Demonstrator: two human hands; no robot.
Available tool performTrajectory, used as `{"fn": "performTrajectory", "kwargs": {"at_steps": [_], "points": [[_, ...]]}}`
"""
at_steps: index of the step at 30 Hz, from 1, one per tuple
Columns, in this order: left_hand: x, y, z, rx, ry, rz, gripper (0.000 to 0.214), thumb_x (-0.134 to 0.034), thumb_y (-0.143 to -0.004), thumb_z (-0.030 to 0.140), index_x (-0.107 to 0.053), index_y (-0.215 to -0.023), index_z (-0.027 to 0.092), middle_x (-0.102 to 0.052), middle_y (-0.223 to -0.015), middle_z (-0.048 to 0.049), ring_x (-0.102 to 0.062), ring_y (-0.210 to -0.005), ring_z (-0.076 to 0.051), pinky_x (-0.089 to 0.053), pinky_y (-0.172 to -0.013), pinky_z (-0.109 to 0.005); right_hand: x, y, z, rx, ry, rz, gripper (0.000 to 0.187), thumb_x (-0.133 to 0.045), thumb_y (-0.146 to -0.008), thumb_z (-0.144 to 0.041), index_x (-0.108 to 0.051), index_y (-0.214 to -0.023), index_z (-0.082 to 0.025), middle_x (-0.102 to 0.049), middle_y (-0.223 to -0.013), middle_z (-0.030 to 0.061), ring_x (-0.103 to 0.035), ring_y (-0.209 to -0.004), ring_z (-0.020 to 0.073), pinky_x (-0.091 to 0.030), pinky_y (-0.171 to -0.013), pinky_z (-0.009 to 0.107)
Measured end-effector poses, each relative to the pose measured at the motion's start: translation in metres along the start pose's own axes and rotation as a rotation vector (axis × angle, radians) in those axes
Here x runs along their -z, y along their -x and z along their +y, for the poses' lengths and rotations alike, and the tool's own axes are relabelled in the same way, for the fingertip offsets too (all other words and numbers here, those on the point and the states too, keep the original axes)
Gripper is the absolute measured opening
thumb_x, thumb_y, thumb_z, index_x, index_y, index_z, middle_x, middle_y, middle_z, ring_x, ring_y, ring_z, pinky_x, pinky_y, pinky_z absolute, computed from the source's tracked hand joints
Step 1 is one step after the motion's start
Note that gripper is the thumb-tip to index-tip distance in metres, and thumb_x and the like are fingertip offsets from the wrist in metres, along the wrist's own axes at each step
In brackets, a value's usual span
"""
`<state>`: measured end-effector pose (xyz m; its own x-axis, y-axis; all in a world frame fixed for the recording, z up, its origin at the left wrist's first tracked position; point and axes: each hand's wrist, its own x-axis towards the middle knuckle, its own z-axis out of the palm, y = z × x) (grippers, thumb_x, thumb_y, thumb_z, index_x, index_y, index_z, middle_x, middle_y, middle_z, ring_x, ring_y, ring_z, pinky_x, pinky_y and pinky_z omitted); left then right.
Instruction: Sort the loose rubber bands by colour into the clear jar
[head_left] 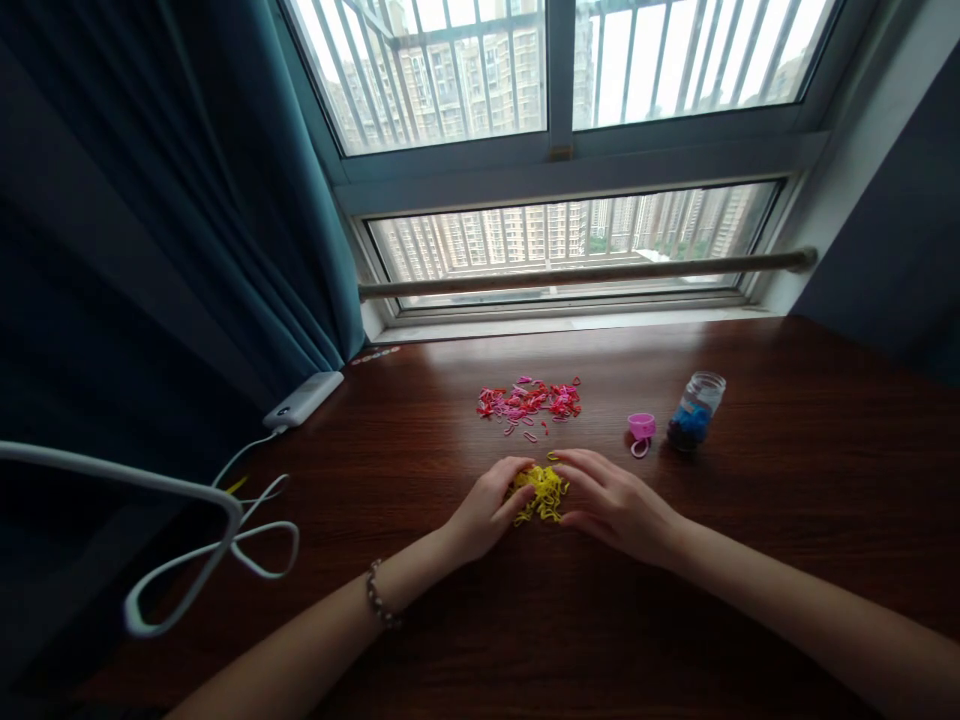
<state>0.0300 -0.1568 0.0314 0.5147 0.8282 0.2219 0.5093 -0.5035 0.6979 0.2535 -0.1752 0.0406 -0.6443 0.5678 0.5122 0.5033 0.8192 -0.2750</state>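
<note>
1. Head view, looking down at a dark wooden bench (675, 620) pushed right up to a window (562, 100).
2. Main thing here is a little heap of yellow rubber bands (541, 493) on the bench, pretty much dead centre and close to the near side.
3. Left hand (486, 512) sits against the left side of the heap. It's loosely cupped, fingers curled in and touching the bands, not clenched. Can't tell if it's actually pinching any single band.
4. Right hand (611, 500) does the same from the right: palm down, fingers half curved over the heap's edge, thumb low by the near side. So the heap sits between both hands.
5. There's a beaded bracelet (379, 598) on the left wrist.
6. Further back, a scattered patch of pink and red rubber bands (529, 402), clearly apart from the yellow ones.
7. Right of that, a pink lid (641, 427), and just beside it a small clear jar (696, 411) standing open with blue stuff inside.
8. Over on the left, a white power bank (304, 399) near the teal curtain (150, 200), with a white cable (225, 540) looping off the bench edge.
</note>
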Motion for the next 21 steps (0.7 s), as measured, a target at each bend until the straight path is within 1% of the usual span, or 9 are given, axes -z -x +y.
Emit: {"fn": "performTrajectory", "kwargs": {"at_steps": [2, 4, 6, 8, 10, 14, 17, 19, 21], "points": [[0.002, -0.004, -0.002, -0.024, -0.037, 0.017, 0.036, -0.041, -0.086, 0.037, -0.05, -0.113, 0.016, -0.054, -0.115, -0.0109, -0.049, -0.108, -0.021, -0.038, -0.096, -0.035, 0.024, 0.019, 0.01, -0.049, 0.121, 0.239, 0.047, -0.056, -0.083, -0.025, -0.037, -0.125, -0.02, -0.046, -0.122, 0.0117, -0.041, -0.114, 0.0258, -0.038, -0.095, 0.044], [0.003, -0.009, -0.004, -0.08, -0.072, -0.002, 0.041, -0.046, -0.084, 0.039, -0.047, -0.118, 0.016, -0.048, -0.123, -0.0123, -0.042, -0.117, -0.022, -0.033, -0.101, -0.037, 0.041, 0.036, 0.027, -0.272, 0.289, 0.607, 0.056, -0.064, -0.076, -0.029, -0.037, -0.124, -0.02, -0.043, -0.121, 0.0125, -0.039, -0.115, 0.0291, -0.034, -0.096, 0.049], [0.002, -0.013, -0.007, -0.12, -0.082, -0.056, 0.052, -0.051, -0.08, 0.042, -0.042, -0.124, 0.015, -0.042, -0.13, -0.0133, -0.036, -0.123, -0.024, -0.029, -0.105, -0.038, 0.048, 0.049, 0.049, -0.488, 0.336, 0.829, 0.073, -0.07, -0.069, -0.036, -0.031, -0.128, -0.016, -0.034, -0.128, 0.0164, -0.036, -0.116, 0.0318, -0.036, -0.093, 0.049], [0.002, -0.016, -0.009, -0.141, -0.075, -0.136, 0.06, -0.054, -0.077, 0.044, -0.038, -0.127, 0.016, -0.041, -0.132, -0.0132, -0.033, -0.125, -0.024, -0.028, -0.105, -0.039, 0.046, 0.056, 0.072, -0.626, 0.299, 0.841, 0.087, -0.071, -0.063, -0.044, -0.025, -0.13, -0.013, -0.032, -0.128, 0.0187, -0.039, -0.114, 0.0324, -0.036, -0.093, 0.049], [0.003, -0.015, -0.009, -0.159, -0.061, -0.2, 0.062, -0.057, -0.075, 0.045, -0.038, -0.128, 0.018, -0.042, -0.131, -0.0124, -0.033, -0.125, -0.025, -0.028, -0.105, -0.04, 0.039, 0.059, 0.09, -0.711, 0.21, 0.79, 0.091, -0.071, -0.061, -0.048, -0.023, -0.129, -0.012, -0.04, -0.122, 0.0187, -0.045, -0.108, 0.0316, -0.04, -0.089, 0.048], [0.013, -0.013, -0.007, -0.18, 0.0, -0.295, 0.064, -0.06, -0.073, 0.042, -0.037, -0.129, 0.02, -0.042, -0.132, -0.0113, -0.035, -0.124, -0.023, -0.029, -0.104, -0.039, 0.029, 0.062, 0.104, -0.883, 0.112, 0.677, 0.063, -0.064, -0.068, -0.049, -0.039, -0.114, -0.014, -0.058, -0.095, 0.0124, -0.059, -0.08, 0.027, -0.048, -0.072, 0.043], [0.026, -0.014, -0.009, -0.164, 0.034, -0.316, 0.075, -0.068, -0.065, 0.041, -0.035, -0.13, 0.022, -0.04, -0.132, -0.0117, -0.035, -0.123, -0.025, -0.029, -0.104, -0.04, 0.032, 0.059, 0.092, -0.896, 0.145, 0.681, 0.044, -0.059, -0.072, -0.048, -0.047, -0.099, -0.016, -0.061, -0.082, 0.0086, -0.06, -0.068, 0.0247, -0.049, -0.064, 0.039], [0.034, -0.016, -0.012, -0.146, 0.002, -0.292, 0.083, -0.074, -0.056, 0.043, -0.038, -0.128, 0.023, -0.04, -0.13, -0.0117, -0.034, -0.122, -0.028, -0.029, -0.103, -0.043, 0.036, 0.051, 0.075, -0.845, 0.123, 0.684, 0.043, -0.06, -0.073, -0.047, -0.046, -0.1, -0.016, -0.062, -0.081, 0.0082, -0.061, -0.064, 0.0232, -0.05, -0.058, 0.035], [0.039, -0.018, -0.015, -0.118, -0.054, -0.283, 0.085, -0.077, -0.048, 0.044, -0.043, -0.124, 0.025, -0.042, -0.125, -0.0105, -0.035, -0.117, -0.029, -0.031, -0.1, -0.044, 0.037, 0.04, 0.053, -0.778, 0.11, 0.611, 0.05, -0.062, -0.072, -0.046, -0.043, -0.107, -0.016, -0.063, -0.081, 0.0075, -0.062, -0.062, 0.0225, -0.049, -0.054, 0.031]]}}
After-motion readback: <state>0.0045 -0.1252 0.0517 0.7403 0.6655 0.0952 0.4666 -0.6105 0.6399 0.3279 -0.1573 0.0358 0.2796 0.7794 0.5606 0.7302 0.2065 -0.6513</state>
